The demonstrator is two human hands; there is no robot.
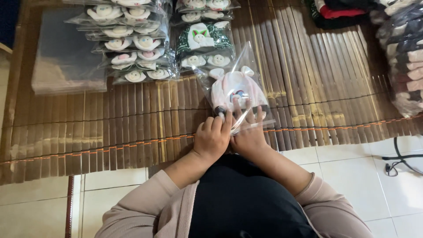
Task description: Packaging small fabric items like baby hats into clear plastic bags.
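Hands at work on a bamboo mat point(132, 123)
Left hand point(212, 137) and right hand point(249, 132) press a clear bag point(238, 88), grasping its open end.

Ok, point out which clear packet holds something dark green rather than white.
The dark green packet, on the right-hand stack above the hands; every other packet there shows white or pale pink pieces.

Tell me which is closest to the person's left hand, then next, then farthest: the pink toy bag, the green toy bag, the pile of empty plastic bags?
1. Pink toy bag, touching the left hand.
2. Green toy bag, straight beyond it.
3. Pile of empty plastic bags, far left.
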